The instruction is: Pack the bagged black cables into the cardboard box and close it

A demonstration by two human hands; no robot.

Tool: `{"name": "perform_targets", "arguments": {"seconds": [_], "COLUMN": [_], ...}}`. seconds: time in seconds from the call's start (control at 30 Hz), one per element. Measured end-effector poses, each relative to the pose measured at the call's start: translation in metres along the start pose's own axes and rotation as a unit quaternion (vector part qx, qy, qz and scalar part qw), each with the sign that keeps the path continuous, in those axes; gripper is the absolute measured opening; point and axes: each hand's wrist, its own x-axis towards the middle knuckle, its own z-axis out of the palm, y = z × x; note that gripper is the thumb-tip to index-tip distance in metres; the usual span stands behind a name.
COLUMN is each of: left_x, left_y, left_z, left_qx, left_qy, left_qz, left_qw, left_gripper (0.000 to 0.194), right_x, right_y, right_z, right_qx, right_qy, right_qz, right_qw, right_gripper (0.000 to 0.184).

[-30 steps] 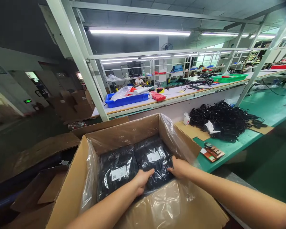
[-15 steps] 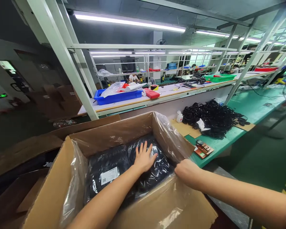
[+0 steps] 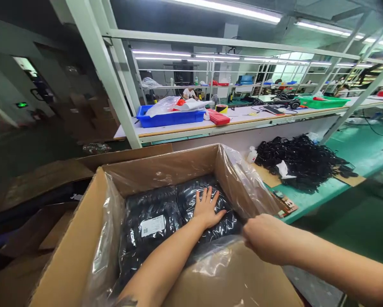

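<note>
A large cardboard box (image 3: 159, 168) stands open in front of me, lined with a clear plastic bag (image 3: 103, 238). Inside lie shiny black plastic-wrapped packs (image 3: 149, 204), one bearing a white label (image 3: 152, 226). My left hand (image 3: 208, 208) rests flat on the right-hand pack, fingers spread. At the box's near right corner my right hand (image 3: 263, 236) is closed in a fist against the edge of the box and liner. Its fingertips are turned away, so what exactly they grip is hidden.
On the green bench (image 3: 309, 196) to the right lies a heap of black cables (image 3: 303, 160) beside a small white bottle (image 3: 252, 154). A blue tray (image 3: 170, 118) and a red box (image 3: 218, 117) sit on the shelf behind. Other cartons (image 3: 47, 183) stand at left.
The view has shifted, so the scene appears further left or right in frame. My left hand stays flat on the pack, and my right hand remains closed at the box corner.
</note>
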Motion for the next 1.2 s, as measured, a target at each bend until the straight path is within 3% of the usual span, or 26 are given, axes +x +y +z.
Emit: {"name": "perform_targets", "arguments": {"seconds": [0.1,0.2,0.3,0.43,0.5,0.6,0.63,0.7,0.8,0.87,0.97,1.07,1.2], "left_x": [0.001,0.002,0.002,0.002,0.002,0.003,0.004,0.008,0.015,0.021,0.027,0.028,0.021], "left_y": [-0.001,-0.002,-0.004,-0.005,-0.005,-0.003,-0.002,0.000,0.003,0.004,0.005,0.005,0.006], "left_z": [0.001,0.002,0.003,0.004,0.003,-0.003,-0.005,-0.009,-0.008,-0.003,0.005,0.009,0.005], "left_qx": [-0.004,-0.018,-0.035,-0.046,-0.047,-0.043,-0.042,-0.038,-0.035,-0.039,-0.045,-0.048,-0.041], "left_qy": [0.004,0.010,0.012,0.010,0.009,0.006,0.008,0.023,0.039,0.032,0.021,0.017,0.011], "left_qz": [-0.001,0.006,0.014,0.015,0.016,0.018,0.017,0.018,0.040,0.060,0.070,0.071,0.068], "left_qw": [1.000,1.000,0.999,0.999,0.999,0.999,0.999,0.999,0.998,0.997,0.996,0.996,0.997], "left_gripper": [0.082,0.083,0.083,0.084,0.085,0.088,0.088,0.085,0.082,0.084,0.088,0.091,0.096], "right_x": [0.026,0.037,0.026,0.000,-0.007,-0.008,-0.006,-0.001,0.009,0.012,0.011,0.005,-0.005], "right_y": [-0.001,0.016,0.040,0.057,0.057,0.058,0.060,0.064,0.072,0.077,0.083,0.086,0.084], "right_z": [0.000,0.001,-0.010,-0.038,-0.045,-0.043,-0.041,-0.036,-0.034,-0.039,-0.051,-0.060,-0.057], "right_qx": [-0.055,-0.092,-0.147,-0.187,-0.208,-0.224,-0.215,-0.177,-0.123,-0.092,0.012,0.125,0.196], "right_qy": [0.022,0.009,0.002,0.012,0.074,0.227,0.254,0.235,0.142,0.131,0.222,0.310,0.343], "right_qz": [-0.080,-0.050,0.005,0.019,0.023,0.081,0.117,0.198,0.277,0.290,0.285,0.279,0.278], "right_qw": [0.995,0.994,0.989,0.982,0.975,0.944,0.936,0.935,0.942,0.943,0.932,0.900,0.876], "right_gripper": [0.019,0.017,0.021,0.018,0.018,0.044,0.054,0.065,0.044,0.027,0.023,0.024,0.032]}}
